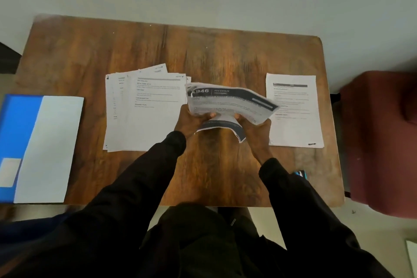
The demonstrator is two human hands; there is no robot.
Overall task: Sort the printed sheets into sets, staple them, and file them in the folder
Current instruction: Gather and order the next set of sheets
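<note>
1. Two hands clamp one bowed bundle [228, 99] of printed sheets. The left hand [191, 119] grips its near-left edge and the right hand [257, 131] its near-right edge, with thumbs on top and the other fingers underneath.
2. This bundle is held above the middle of the table [225, 52]. Its top page has a dark header band reading "KITCHEN", and its near edge curls down between the hands.
3. Just to its left a fanned pile [144, 110] of printed sheets lies flat. The bundle's left corner overlaps the pile's right edge in this view.
4. To its right a sheet [293, 110] lies flat and square, close to the table's right edge and just beyond the bundle's right tip.
5. At the table's left end lies a blue folder [13, 131], cut off by the frame. Something white covers its right part, and I cannot tell whether that is a sheet or a flap.
6. Brown wood grain shows across the whole far half of the table, in a strip between folder and pile, and in the near middle between the black sleeves [140, 187].
7. Beside the right sleeve, near the near-right corner, a small blue thing [301, 174] peeks out. It is too hidden to name.
8. Around the rounded corners of the table there is pale grey beyond the far edge. A maroon chair [383, 142] stands just off the right edge.
</note>
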